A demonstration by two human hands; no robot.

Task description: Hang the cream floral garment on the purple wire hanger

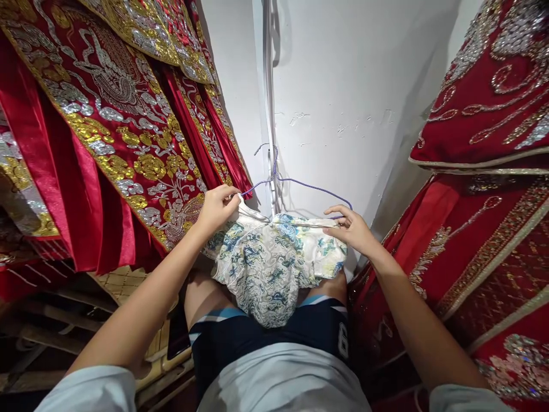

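Note:
A white floral garment [266, 273] with blue, green and yellow print hangs bunched above my thighs. Behind its top edge is a thin purple wire hanger [309, 185], its hook pointing up. With thumb and fingers my left hand [218, 210] pinches the garment's pale upper left edge, where the hanger's left arm meets it. At the other side, my right hand [350, 229] is closed around the garment's upper right edge, close to the bent right end of the hanger. The right end of the wire is partly hidden behind my fingers.
Red embroidered cloth [115, 114] with gold and silver sequins hangs on the left. More beaded red garments [484, 229] hang on the right. A white wall [334, 86] with a vertical pole stands ahead. At lower left are bamboo-like slats [165, 366].

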